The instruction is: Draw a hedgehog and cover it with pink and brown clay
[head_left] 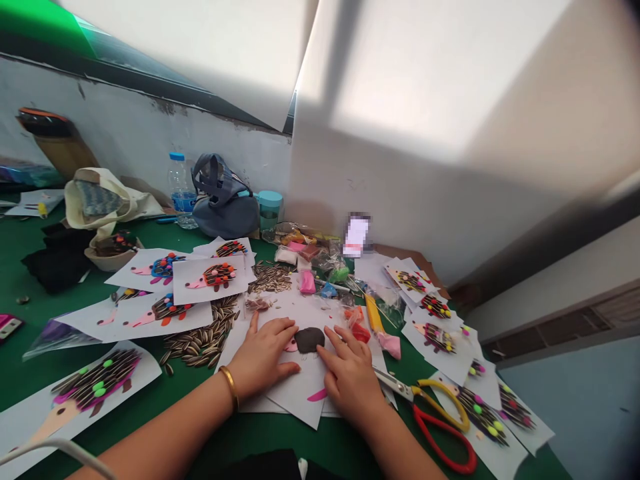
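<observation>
A flattened dark grey oval of clay [309,340] lies on a white paper sheet [300,397], with a bit of pink clay at its left end. My left hand [265,357] rests flat on the paper to the left of the oval, fingers spread. On the other side, my right hand [350,370] has its fingers apart, the fingertips at the oval's right edge. A magenta piece [317,395] lies lower on the sheet. Scissors [425,400] with yellow and red handles lie beside my right wrist.
Sunflower seeds [200,340] lie in heaps at the left. Finished hedgehog pictures [210,280] spread on both sides. Clay packets [307,282], a phone [357,235], a blue-grey bag [225,207] and a water bottle [181,190] stand or lie toward the wall.
</observation>
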Demonstrator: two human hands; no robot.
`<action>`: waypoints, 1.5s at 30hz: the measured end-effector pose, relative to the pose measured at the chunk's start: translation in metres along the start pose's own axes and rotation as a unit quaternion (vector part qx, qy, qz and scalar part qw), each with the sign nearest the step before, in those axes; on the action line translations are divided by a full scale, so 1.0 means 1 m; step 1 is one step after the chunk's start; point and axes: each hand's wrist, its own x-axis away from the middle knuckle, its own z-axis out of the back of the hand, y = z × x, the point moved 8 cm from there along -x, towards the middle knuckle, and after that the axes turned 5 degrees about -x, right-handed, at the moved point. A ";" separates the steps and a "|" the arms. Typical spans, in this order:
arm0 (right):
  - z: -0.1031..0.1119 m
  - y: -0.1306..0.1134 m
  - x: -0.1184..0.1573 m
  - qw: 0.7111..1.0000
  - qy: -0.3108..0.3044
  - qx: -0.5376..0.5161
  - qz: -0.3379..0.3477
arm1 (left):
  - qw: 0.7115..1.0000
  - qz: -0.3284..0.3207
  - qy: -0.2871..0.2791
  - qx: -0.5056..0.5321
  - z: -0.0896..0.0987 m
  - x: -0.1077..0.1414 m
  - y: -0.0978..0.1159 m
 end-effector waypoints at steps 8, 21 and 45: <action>-0.001 -0.003 -0.001 1.000 -0.004 0.010 0.005 | 1.000 0.000 0.005 0.002 0.001 0.000 0.000; -0.003 -0.013 -0.002 0.999 -0.025 0.020 0.027 | 1.000 -0.002 0.007 0.003 0.001 0.000 0.000; -0.006 -0.025 -0.009 0.999 -0.036 0.001 0.039 | 1.000 0.001 0.000 0.005 0.002 0.000 0.002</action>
